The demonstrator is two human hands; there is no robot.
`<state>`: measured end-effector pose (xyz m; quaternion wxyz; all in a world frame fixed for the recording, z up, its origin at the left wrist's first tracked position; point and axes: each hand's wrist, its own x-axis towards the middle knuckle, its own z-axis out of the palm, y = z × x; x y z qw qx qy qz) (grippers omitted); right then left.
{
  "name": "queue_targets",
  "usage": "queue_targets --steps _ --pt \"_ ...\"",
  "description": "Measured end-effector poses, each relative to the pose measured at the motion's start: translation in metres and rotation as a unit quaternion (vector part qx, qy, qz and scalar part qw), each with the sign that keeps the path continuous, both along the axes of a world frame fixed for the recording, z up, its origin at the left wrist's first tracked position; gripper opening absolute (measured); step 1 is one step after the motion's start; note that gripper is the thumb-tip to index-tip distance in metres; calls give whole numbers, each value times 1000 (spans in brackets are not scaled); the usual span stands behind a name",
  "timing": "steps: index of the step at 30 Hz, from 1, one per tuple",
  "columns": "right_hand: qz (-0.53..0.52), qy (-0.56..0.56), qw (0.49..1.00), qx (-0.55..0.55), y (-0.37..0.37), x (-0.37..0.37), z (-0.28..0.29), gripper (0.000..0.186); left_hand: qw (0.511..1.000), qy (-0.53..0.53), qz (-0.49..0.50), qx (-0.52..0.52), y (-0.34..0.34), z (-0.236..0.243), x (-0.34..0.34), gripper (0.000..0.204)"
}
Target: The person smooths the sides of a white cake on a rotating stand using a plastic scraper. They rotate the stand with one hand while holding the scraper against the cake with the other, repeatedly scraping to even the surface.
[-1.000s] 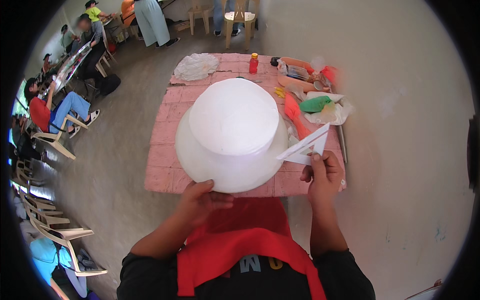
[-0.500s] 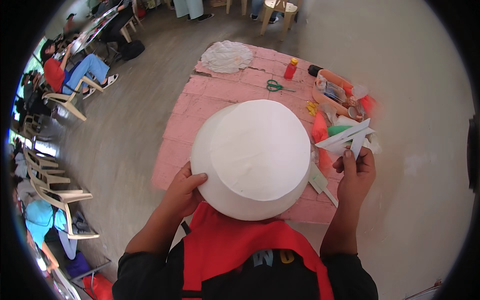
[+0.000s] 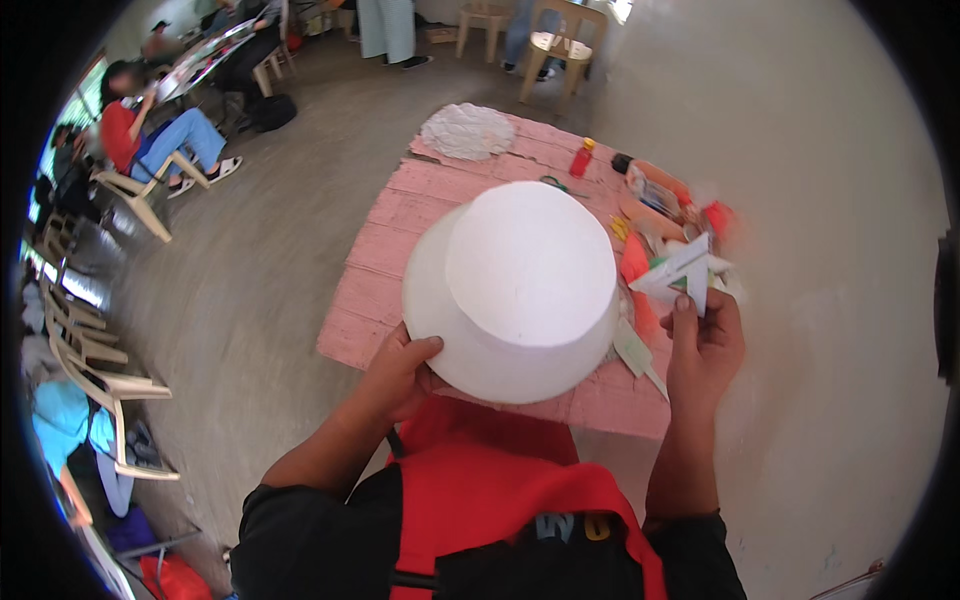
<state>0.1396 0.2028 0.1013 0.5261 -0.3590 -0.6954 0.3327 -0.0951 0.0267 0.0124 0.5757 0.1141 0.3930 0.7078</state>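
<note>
A large white round block [image 3: 530, 265], like an iced cake with a flat smooth top and a wider, greyer lower part, is in front of me over the pink table. My left hand [image 3: 405, 372] grips its near left edge, thumb on the side and the fingers mostly hidden. To the right, apart from the block, my right hand [image 3: 708, 345] pinches a white triangular scraper [image 3: 682, 262] with a cut-out middle, held up above the table's right side. A pale green flat spatula [image 3: 632, 350] lies below it, between block and hand.
On the pink table [image 3: 375, 270] are a crumpled white cloth [image 3: 468, 131], a red bottle [image 3: 582, 160] with a yellow cap, green scissors [image 3: 556, 183] partly hidden, an orange tray [image 3: 640, 212] of supplies and a red bag [image 3: 634, 258]. A wall stands right; seated people and chairs are left.
The head view has shifted. The block's top has moved up relative to its base, as if tipped away or seen lower. My left hand moved slightly right and up; the triangular scraper stays in my right hand.
</note>
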Motion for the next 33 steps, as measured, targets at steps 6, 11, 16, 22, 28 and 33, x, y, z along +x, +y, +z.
queue_targets --steps 6,11,16,22,28,33 --pt "-70 28 997 26 -13 5 -8 11 998 22 -41 32 5 -3 -6 50" --pt "-146 22 987 68 -27 8 4 11 989 23 -147 -7 0 11 5 47" --pt "-174 -65 976 110 -41 13 19 13 965 42 -257 -23 -11 9 15 43" --pt "-116 -235 939 221 -47 18 48 19 984 29 -174 -35 -22 -12 -22 40" --pt "-60 -312 904 286 -35 17 61 17 998 53 -12 13 -14 -2 -28 27" --pt "-32 -337 878 338 -28 10 67 17 997 63 -6 40 -10 -10 -14 25"
